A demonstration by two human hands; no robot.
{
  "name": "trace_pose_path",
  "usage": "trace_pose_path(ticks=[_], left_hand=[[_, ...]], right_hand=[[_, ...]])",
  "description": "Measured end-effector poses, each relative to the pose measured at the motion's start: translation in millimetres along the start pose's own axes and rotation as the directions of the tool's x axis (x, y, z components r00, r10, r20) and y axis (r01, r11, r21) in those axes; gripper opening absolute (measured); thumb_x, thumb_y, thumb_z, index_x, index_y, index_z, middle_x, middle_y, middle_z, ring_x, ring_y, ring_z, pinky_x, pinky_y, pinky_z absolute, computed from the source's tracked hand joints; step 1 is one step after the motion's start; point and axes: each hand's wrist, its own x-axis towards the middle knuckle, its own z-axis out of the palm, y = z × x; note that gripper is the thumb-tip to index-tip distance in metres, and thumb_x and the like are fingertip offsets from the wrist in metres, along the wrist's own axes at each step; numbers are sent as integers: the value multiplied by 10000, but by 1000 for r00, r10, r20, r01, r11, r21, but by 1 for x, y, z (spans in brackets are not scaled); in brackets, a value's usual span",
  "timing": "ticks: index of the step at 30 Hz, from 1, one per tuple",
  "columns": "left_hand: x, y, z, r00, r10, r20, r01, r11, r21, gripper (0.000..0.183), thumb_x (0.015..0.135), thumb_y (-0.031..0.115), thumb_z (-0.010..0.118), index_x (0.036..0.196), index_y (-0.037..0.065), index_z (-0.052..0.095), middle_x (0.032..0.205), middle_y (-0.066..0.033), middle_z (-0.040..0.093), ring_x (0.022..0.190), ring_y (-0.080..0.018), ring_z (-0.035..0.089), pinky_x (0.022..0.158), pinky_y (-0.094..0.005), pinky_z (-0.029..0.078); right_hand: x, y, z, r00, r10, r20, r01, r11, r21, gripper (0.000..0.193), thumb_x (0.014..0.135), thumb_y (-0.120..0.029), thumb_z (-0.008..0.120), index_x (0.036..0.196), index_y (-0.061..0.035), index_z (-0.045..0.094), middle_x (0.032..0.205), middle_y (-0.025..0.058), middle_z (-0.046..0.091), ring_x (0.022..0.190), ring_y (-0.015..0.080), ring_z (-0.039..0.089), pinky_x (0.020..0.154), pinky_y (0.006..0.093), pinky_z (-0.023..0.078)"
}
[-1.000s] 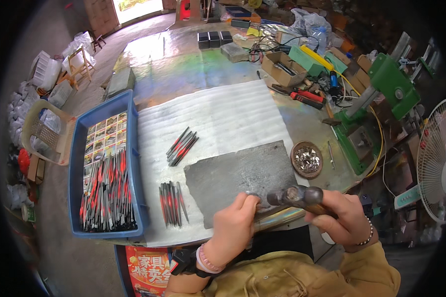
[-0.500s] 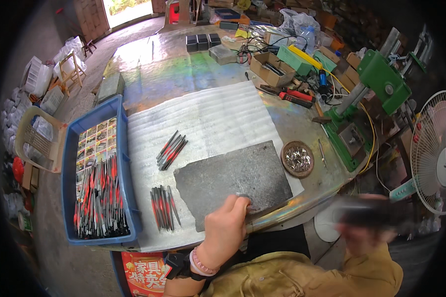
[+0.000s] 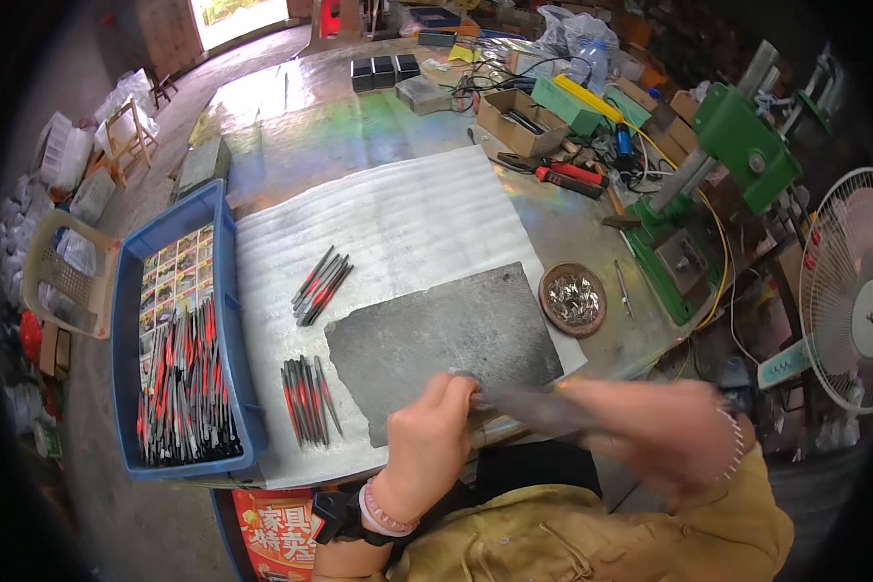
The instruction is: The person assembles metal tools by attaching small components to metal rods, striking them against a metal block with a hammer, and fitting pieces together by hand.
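Observation:
A dark grey flat slab (image 3: 436, 339) lies on a white foam sheet (image 3: 388, 213) at the table's front. Over the slab's near edge, my left hand (image 3: 429, 427) is closed with fingers pinched; what they hold is hidden. My right hand (image 3: 664, 427) grips a dark, hammer-like tool (image 3: 543, 411), smeared by motion, whose far end reaches my left fingers. Contact cannot be made out. Left of the slab lie two small groups of slim black-and-red rods, an upper group (image 3: 322, 286) and a lower group (image 3: 307, 400). A round dish (image 3: 572, 299) of small shiny metal pieces stands right of the slab.
A blue bin (image 3: 244, 388) at the left holds many more black-and-red rods. To the right are a green press (image 3: 747, 145), a hammer (image 3: 619, 215), red-handled pliers (image 3: 567, 177) and a fan (image 3: 849, 291). An open cardboard box (image 3: 522, 121) stands farther back.
My right hand has swung leftward with the dark tool, from beyond the table's right edge to my left hand. The left hand stays at the slab's near edge. The view has shifted slightly.

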Motion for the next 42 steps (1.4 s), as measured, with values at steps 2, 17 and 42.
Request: trace_pose_path(ticks=[2, 17, 42], left_hand=[[1, -4, -6, 1000, -13, -8, 13, 1000, 5, 229, 700, -56, 545, 880, 85, 557, 761, -109, 538, 611, -328, 577, 504, -391, 459], [-24, -3, -41, 773, -518, 367, 410, -33, -911, 195, 924, 167, 532, 953, -26, 536, 886, -167, 603, 583, -194, 626, 523, -273, 531], [-32, 13, -28, 709, -571, 414, 676, 381, -631, 167, 882, 79, 543, 1019, -14, 559, 730, -64, 628, 530, -62, 517, 458, -173, 398]], right_hand=[[12, -20, -19, 894, -442, -77, 448, 871, 201, 467, 783, -108, 659, 1220, -31, 514, 816, 103, 627, 644, 208, 621, 566, 292, 495], [51, 17, 76, 962, -199, -186, 214, 975, 61, 393, 778, -17, 600, 1157, -19, 496, 937, 168, 556, 851, 349, 555, 709, 390, 455], [101, 226, 95, 836, 422, -352, -293, 884, 363, 155, 678, -114, 542, 732, 30, 529, 626, 159, 508, 592, 251, 506, 555, 378, 409]])
